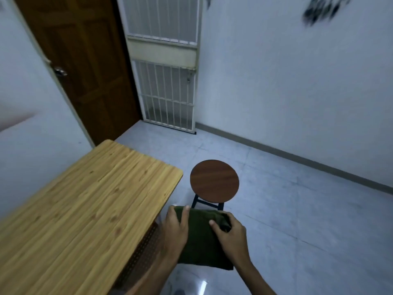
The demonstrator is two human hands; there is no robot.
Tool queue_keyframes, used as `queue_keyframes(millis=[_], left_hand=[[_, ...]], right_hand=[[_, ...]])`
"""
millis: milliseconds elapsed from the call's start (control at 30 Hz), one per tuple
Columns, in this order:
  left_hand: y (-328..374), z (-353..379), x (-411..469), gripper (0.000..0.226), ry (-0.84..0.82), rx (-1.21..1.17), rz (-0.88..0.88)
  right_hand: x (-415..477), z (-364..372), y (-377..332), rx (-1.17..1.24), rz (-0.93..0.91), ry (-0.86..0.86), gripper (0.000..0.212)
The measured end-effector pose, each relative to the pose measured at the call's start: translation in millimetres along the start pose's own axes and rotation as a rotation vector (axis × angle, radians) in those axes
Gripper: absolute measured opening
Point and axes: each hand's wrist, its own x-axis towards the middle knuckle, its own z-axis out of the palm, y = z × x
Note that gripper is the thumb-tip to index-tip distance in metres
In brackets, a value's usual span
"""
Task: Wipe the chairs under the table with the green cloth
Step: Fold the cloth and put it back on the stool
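A dark green cloth [202,237], folded into a rough rectangle, is held in front of me at about table height. My left hand [175,227] grips its left edge with the fingers over the top. My right hand [228,234] holds its right side, thumb on top. Just beyond the cloth stands a round stool [214,180] with a reddish-brown wooden seat and black legs, out on the floor beside the table's corner. The light wooden table [85,205] fills the lower left. Whatever is under the table is hidden by its top.
A perforated dark panel [140,250] runs under the table's near edge. A brown door [85,67] and a white barred gate [168,81] stand at the back. White walls close in on the left and right. Pale tiled floor [297,209] extends to the right.
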Motion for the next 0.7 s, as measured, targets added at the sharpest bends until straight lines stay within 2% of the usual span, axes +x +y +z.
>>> queue_keyframes(millis=[167, 300, 367, 567, 700], left_hand=[[-5.4, 45.0, 66.3, 0.024, 0.006, 0.142, 0.105], [-6.4, 83.1, 105.5, 0.052, -0.181, 0.103, -0.017], [-0.7, 102.9, 125.5, 0.059, -0.248, 0.056, -0.090], [3.0, 172.6, 179.5, 0.050, -0.261, 0.089, -0.216], [-14.4, 230.2, 214.1, 0.052, -0.262, 0.114, -0.332]], right_hand=[[62.7, 0.6, 2.0, -0.038, 0.059, 0.108, 0.017], [112.1, 0.1, 9.9, -0.068, 0.122, 0.150, 0.024], [138.8, -1.1, 16.2, -0.097, 0.149, 0.159, 0.025], [230.0, -1.7, 51.9, -0.171, 0.192, 0.123, 0.031], [299.7, 2.6, 85.6, -0.172, 0.219, 0.029, 0.032]])
